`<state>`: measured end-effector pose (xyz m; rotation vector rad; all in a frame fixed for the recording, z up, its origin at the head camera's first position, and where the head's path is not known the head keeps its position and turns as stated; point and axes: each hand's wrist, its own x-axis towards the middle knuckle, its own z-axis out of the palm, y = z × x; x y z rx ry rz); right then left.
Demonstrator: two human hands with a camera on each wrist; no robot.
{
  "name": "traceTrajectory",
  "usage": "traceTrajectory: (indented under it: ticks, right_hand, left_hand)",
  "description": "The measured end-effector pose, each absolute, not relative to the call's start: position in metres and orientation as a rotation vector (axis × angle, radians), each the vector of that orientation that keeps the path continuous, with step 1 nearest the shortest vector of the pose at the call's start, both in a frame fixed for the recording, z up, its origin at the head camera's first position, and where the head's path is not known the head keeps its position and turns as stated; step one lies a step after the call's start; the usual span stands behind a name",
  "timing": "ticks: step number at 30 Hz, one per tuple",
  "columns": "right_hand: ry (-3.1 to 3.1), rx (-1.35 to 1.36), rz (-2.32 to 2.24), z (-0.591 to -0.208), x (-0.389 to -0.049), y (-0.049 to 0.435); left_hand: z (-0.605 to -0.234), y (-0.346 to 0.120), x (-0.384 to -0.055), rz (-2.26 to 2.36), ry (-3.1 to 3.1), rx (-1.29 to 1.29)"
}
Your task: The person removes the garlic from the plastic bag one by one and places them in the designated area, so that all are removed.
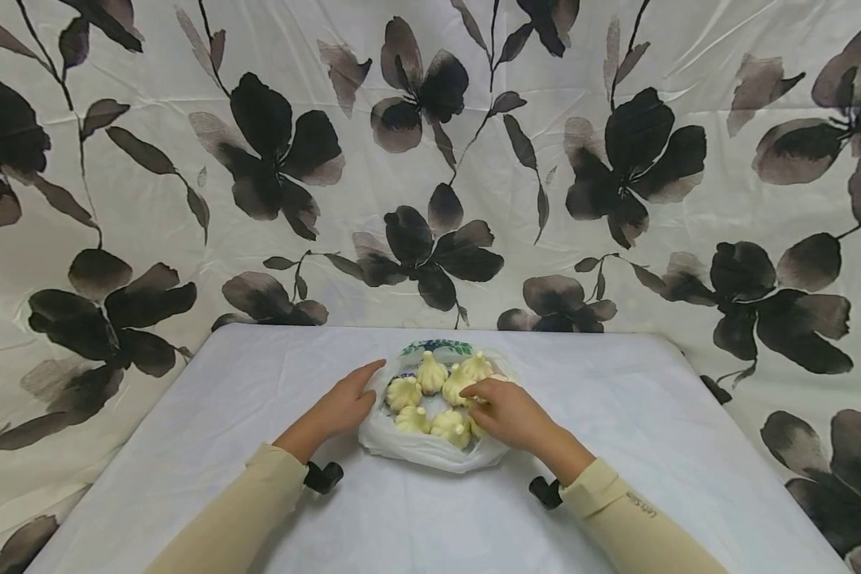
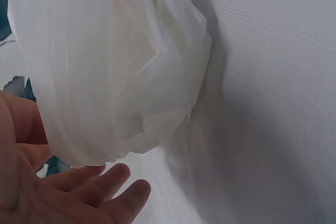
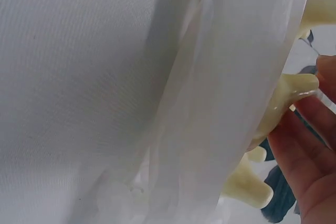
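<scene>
A white plastic bag (image 1: 430, 450) sits on the table with its mouth wide and rim folded down. Inside it, several pale yellow garlic bulbs (image 1: 450, 427) lie in a loose ring. At the bag's left rim is my left hand (image 1: 344, 402), its fingers extended; the left wrist view shows the fingers (image 2: 123, 182) beneath the bag's edge. My right hand (image 1: 513, 414) reaches over the right side of the ring, fingers bent among the bulbs. In the right wrist view its fingers lie right behind one garlic bulb (image 3: 281, 100); I cannot tell whether they grip it.
A white cloth covers the table (image 1: 603, 391). Behind it hangs a white curtain (image 1: 516, 48) with dark flowers. Dark wrist cameras (image 1: 323, 477) sit at both cuffs. Green and blue print shows on the bag's far side.
</scene>
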<state>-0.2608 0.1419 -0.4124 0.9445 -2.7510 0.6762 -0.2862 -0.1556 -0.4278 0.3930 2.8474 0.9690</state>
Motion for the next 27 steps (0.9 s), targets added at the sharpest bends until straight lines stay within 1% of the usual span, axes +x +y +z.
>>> traceTrajectory:
  ticks: [6, 18, 27]
  right_hand:
    - [-2.725, 0.989, 0.625, -0.412, -0.261, 0.142]
    - [-2.735, 0.932, 0.683, -0.407, -0.259, 0.146]
    - [-2.707, 0.899, 0.702, -0.395, -0.257, 0.155]
  left_hand:
    - [-0.431, -0.153, -0.287, 0.971, 2.854, 0.395]
    - [-0.435, -0.154, -0.289, 0.946, 2.863, 0.378]
    - [-0.434, -0.154, -0.288, 0.961, 2.860, 0.372]
